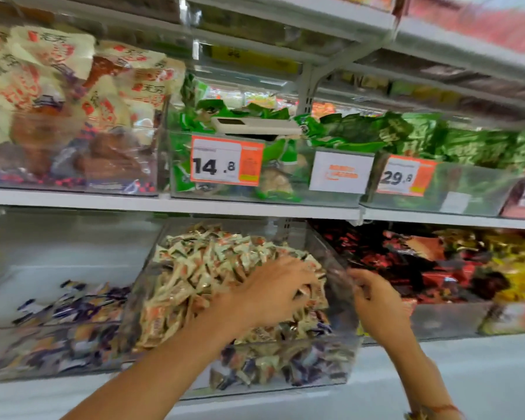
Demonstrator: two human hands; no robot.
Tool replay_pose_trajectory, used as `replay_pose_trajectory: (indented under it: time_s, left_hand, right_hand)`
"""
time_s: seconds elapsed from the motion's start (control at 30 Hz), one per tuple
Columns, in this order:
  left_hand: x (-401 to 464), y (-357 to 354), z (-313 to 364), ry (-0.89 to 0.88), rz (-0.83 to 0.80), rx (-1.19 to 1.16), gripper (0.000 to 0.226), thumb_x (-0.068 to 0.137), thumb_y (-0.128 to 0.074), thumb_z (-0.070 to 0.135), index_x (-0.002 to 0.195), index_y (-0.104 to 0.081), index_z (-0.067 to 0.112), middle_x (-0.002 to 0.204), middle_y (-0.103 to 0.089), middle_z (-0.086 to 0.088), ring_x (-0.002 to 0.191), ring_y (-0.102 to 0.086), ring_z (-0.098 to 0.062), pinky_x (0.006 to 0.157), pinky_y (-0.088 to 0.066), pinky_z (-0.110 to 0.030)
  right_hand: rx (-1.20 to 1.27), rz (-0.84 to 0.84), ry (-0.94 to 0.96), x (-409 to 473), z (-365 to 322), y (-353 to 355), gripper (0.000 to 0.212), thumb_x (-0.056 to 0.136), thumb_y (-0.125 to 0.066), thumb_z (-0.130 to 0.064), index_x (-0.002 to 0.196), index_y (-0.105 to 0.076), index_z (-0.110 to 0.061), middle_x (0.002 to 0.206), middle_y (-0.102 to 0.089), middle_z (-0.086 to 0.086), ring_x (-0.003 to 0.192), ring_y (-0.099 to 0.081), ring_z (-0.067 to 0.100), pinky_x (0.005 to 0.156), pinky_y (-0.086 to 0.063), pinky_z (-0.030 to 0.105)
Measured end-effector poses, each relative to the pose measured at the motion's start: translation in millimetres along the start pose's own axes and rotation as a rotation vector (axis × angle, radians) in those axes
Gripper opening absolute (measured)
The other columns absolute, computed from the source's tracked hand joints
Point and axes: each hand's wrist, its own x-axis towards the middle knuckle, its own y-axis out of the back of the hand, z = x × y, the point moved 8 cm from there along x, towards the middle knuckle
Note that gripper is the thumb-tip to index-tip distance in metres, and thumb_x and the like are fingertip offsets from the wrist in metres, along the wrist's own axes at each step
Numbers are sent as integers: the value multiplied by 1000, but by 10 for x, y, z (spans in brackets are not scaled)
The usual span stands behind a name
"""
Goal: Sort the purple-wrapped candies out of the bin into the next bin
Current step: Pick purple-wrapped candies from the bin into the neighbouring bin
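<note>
A clear middle bin point(152, 298) on the lower shelf is heaped with cream-and-orange wrapped candies point(209, 262). Purple-wrapped candies point(312, 356) show low down behind its front wall. The clear bin to its left point(19, 353) holds a shallow layer of purple-wrapped candies point(82, 307). My left hand point(270, 292) lies palm down on the heap, fingers spread, fingertips dipping among the wrappers; what is under them is hidden. My right hand point(376, 301) pinches the top edge of the middle bin's right wall. The picture is blurred by motion.
To the right stands a bin of red, black and yellow sweets point(437, 268). The shelf above point(255, 207) overhangs the bins and carries bins of green packets point(376, 131), large cream packets point(58, 86) and price tags point(226, 160).
</note>
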Motion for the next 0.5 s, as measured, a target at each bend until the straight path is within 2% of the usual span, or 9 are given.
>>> replay_pose_trajectory:
  time_s: [0.07,0.17,0.23,0.3,0.37,0.43,0.5]
  left_hand:
    - [246,-457,-20,-87,-206,45,40,93,-56,39,129,-58,21,137,-51,-4,127,-41,-24,104,-36,-41]
    - [316,-878,-184,-109,-367,167,52,94,-53,45,142,-45,26,156,-25,-2,143,-21,-21,116,-20,-40]
    - [279,-916,-238,-98,-354,142,49,95,-52,42,142,-43,29,158,-17,3,144,-15,-18,119,-14,-41]
    - [225,-787,-250,-102,-322,159,42,95,-53,37,136,-48,30,156,-22,7,141,-20,-15,117,-22,-43]
    - [150,-606,-308,-104,-317,225,36,95,-52,36,131,-52,31,152,-30,8,140,-25,-13,116,-26,-42]
    - [38,-437,-423,-79,-340,275,38,95,-51,37,133,-49,34,151,-31,8,140,-25,-13,118,-22,-39]
    - [-63,-283,-538,-43,-352,298,42,96,-50,41,137,-44,38,148,-35,8,136,-31,-11,116,-24,-35]
  right_hand:
    - [4,8,29,-25,-36,17,33,96,-47,-3,120,-65,-15,117,-63,14,95,-61,30,78,-49,38]
    - [7,-5,41,-29,-70,54,35,97,-44,-2,120,-65,-17,119,-61,12,88,-61,27,77,-50,41]
    - [-13,-30,37,-39,-94,41,37,97,-42,-2,122,-63,-19,124,-58,10,84,-61,26,74,-51,42]
    - [-27,-42,23,-29,-91,30,39,97,-41,0,121,-63,-22,126,-57,9,71,-59,25,63,-49,40]
    - [-24,-48,8,-11,-58,14,41,95,-42,2,120,-63,-22,126,-58,11,56,-50,20,50,-40,32]
    - [-10,-56,5,-14,-33,-7,41,93,-42,3,120,-63,-21,126,-58,11,50,-40,14,47,-31,26]
    - [6,-53,7,-23,-32,-2,40,92,-43,4,118,-64,-19,122,-59,13,49,-38,12,48,-30,26]
